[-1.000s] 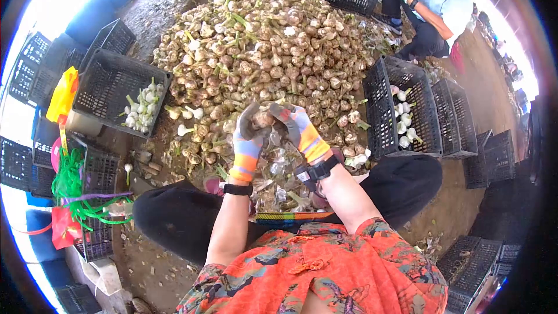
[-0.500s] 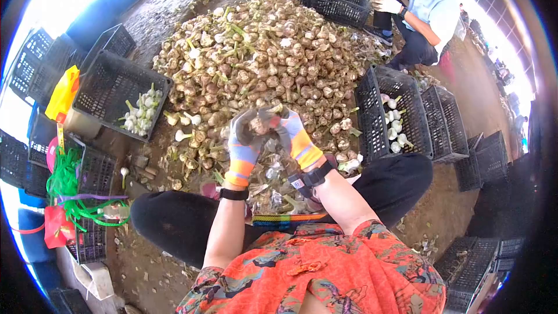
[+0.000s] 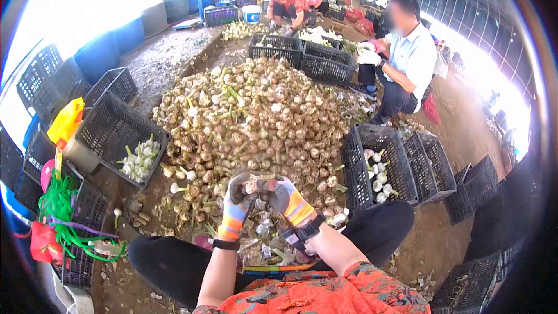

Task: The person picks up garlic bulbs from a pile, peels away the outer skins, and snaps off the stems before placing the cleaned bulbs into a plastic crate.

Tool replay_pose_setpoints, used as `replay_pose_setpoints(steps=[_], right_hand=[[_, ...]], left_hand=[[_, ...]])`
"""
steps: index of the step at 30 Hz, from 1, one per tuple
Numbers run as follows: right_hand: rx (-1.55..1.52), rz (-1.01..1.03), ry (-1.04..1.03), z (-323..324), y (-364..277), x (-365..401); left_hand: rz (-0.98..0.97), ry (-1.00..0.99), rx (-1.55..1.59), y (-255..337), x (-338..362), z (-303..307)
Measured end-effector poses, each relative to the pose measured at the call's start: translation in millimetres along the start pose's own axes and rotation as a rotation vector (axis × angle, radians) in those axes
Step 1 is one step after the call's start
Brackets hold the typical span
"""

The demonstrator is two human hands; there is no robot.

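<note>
My left hand (image 3: 237, 199), in a grey-palmed glove with orange and blue on its back, is closed round a garlic bulb (image 3: 250, 186). Against the bulb's other side press the fingers of my right hand (image 3: 286, 196), gloved alike and curled. Both hands meet over the near edge of a large heap of garlic (image 3: 250, 116) with dirty skins and short stems. The gloves cover most of the held bulb. Loose peelings (image 3: 264, 224) lie below my hands, between my legs.
A black crate (image 3: 119, 145) at left holds cleaned garlic (image 3: 139, 160); a right-hand crate (image 3: 381, 157) holds more. Green ribbons (image 3: 58, 203) hang over crates at far left. A co-worker (image 3: 401, 58) squats beyond the heap on the right, and other people (image 3: 288, 6) work farther back.
The view has tipped upward, bringing people and crates at the back into sight. My hands stay together at the heap's near edge, on the garlic bulb.
</note>
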State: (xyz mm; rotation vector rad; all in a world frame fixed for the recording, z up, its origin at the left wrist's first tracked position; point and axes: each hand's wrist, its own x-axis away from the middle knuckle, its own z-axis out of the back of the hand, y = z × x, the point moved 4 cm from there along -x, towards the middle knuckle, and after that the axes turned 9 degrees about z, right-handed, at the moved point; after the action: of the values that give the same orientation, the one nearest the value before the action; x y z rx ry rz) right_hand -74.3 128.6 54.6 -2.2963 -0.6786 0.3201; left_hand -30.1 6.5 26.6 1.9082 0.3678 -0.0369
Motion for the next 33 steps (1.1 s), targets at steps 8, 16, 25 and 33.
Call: replay_pose_setpoints(steps=[8, 16, 25, 33], right_hand=[[1.313, 0.409, -0.131, 17, -20, -6], [0.300, 0.239, 0.047, 13, -9, 2], [0.533, 0.247, 0.270, 37, -1, -8], [1.158, 0.146, 0.145, 96, -2, -28]], left_hand=[[0.291, 0.060, 0.378, 23, 8, -17], [0.345, 0.041, 0.254, 30, 9, -21], [0.124, 0.064, -0.240, 7, -6, -6], [0.140, -0.129, -0.086, 35, 5, -9]])
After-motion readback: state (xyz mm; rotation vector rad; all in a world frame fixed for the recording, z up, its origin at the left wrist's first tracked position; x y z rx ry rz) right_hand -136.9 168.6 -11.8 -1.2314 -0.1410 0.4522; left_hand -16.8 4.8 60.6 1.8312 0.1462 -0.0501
